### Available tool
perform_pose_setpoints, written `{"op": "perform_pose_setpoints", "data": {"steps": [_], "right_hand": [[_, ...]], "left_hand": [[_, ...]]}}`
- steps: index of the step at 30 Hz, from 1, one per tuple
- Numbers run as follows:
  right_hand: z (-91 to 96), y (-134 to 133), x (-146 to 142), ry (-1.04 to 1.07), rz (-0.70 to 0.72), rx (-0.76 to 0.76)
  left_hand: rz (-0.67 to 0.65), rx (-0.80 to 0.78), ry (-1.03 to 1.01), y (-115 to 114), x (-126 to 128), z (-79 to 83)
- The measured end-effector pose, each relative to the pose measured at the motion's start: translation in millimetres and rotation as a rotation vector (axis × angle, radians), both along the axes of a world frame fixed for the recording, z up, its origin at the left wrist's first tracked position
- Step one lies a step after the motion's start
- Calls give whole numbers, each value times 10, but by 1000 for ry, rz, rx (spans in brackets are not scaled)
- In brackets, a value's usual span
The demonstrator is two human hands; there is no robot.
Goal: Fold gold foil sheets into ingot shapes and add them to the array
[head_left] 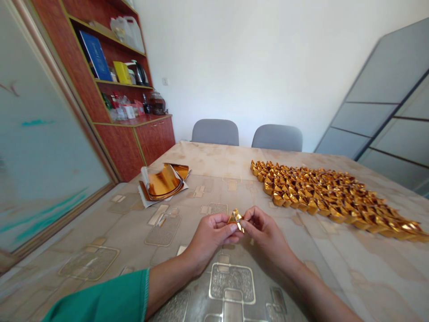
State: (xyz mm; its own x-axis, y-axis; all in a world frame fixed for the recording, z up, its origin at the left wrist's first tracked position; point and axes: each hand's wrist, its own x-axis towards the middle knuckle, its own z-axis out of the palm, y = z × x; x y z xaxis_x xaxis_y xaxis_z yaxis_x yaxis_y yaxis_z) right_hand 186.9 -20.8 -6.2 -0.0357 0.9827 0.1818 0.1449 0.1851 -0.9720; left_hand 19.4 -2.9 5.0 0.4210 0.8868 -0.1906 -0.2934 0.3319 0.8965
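Note:
Between my two hands, above the near middle of the table, is a small folded piece of gold foil paper [236, 218]. My left hand [216, 230] pinches its left side between thumb and fingers. The fingertips of my right hand [263, 228] close on its right edge. Parts of the piece are hidden behind my fingers. To the left lies a stack of curled gold foil sheets [164, 183] with white paper around it. Over on the right stand many folded gold foil pieces [321, 192], packed closely in rows.
A patterned cover lies over the table [197, 286]. Two grey chairs [215, 132] stand at its far side. Behind on the left is a red-brown cabinet [154, 138] with bottles, a kettle and a blue folder on its shelves. Grey panels [375, 98] lean at the right.

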Motion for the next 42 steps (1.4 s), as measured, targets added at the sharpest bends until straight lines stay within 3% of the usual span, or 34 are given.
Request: {"op": "perform_pose_setpoints", "data": {"steps": [10,16,24,42], "right_hand": [[80,-35,-39,-65,-7,2],[86,-19,-35,145,11,-56],[93,-33,-61,133,-2,-100],[64,1,57,21,105,-137]], "left_hand": [[-1,-30,23,-2,3,-24],[11,-23,-41,22,-9,-7],[-4,71,-4,39,-18,-28],[-30,8,66,78,-68,41]]}}
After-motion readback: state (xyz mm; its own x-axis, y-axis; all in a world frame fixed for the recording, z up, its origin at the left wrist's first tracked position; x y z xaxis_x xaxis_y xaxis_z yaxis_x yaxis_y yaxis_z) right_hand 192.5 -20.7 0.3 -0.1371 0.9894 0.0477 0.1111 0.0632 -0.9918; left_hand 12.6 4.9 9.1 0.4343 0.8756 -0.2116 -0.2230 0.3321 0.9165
